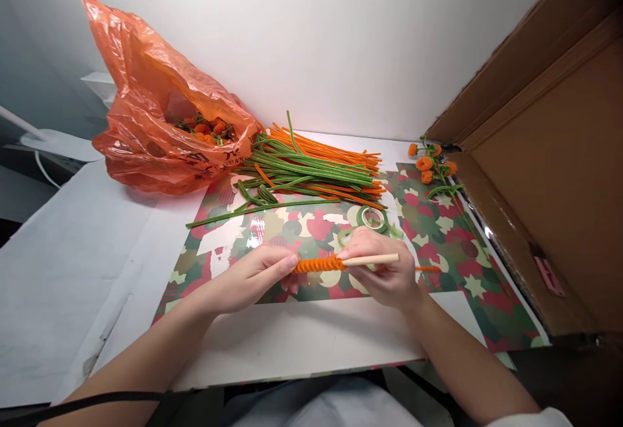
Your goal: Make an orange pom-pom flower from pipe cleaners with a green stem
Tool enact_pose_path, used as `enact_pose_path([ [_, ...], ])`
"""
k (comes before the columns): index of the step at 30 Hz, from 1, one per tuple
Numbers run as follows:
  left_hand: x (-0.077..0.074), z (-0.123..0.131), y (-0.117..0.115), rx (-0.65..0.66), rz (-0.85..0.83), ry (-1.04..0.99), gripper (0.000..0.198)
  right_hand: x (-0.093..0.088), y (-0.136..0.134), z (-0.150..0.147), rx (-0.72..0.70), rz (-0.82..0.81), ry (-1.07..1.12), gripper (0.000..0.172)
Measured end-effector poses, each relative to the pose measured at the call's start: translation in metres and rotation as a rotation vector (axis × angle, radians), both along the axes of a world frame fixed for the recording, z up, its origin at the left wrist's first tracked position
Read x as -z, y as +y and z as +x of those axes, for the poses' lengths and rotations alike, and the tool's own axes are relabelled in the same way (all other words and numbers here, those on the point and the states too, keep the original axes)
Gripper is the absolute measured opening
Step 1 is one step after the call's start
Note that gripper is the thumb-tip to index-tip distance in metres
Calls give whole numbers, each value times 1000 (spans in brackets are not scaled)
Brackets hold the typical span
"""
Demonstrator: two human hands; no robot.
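Holding a fuzzy orange coil (318, 264) over the front-middle of the patterned bench (506, 313) rn: left hand (263, 272) has its fingers (286, 265) pinched on the coil's left end, right hand (384, 271) has fingers closed at the other end on a pale stick (377, 259) poking out there, w/ a bit of orange strand (428, 269) showing past that hand. Green tape roll (362, 217) is just behind the right hand, pile of green + orange stems (316, 170) further back, orange bag (170, 158) w/ orange blooms (207, 131) inside at back left, few flowers (424, 163) at back right nr the cardboard (549, 174)
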State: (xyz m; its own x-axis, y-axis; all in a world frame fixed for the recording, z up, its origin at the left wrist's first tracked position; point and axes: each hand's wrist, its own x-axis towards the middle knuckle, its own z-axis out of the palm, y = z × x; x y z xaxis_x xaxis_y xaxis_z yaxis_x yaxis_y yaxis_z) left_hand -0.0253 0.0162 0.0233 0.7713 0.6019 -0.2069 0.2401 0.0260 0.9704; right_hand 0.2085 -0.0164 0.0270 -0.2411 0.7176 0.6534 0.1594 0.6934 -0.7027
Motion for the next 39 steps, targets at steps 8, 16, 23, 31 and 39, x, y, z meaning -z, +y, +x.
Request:
enact_pose_path([
  [8, -1, -1, -1, 20, 135, -43, 36, -1, 0, -1, 9, -14, -6, 11],
  [16, -6, 7, -11, -72, 407, 6, 32, 0, -1, -3, 24, -50, -31, 10],
  [23, -6, 12, -17, -123, 302, -10, 31, 7, -2, -12, -35, -26, -101, 11],
  [31, 8, 11, -11, -57, -84, -47, 44, 7, -6, -14, -113, 103, -203, 13],
  [39, 11, 11, -4, 125, -302, -103, 39, 2, -8, -10, -125, 321, -342, 19],
])
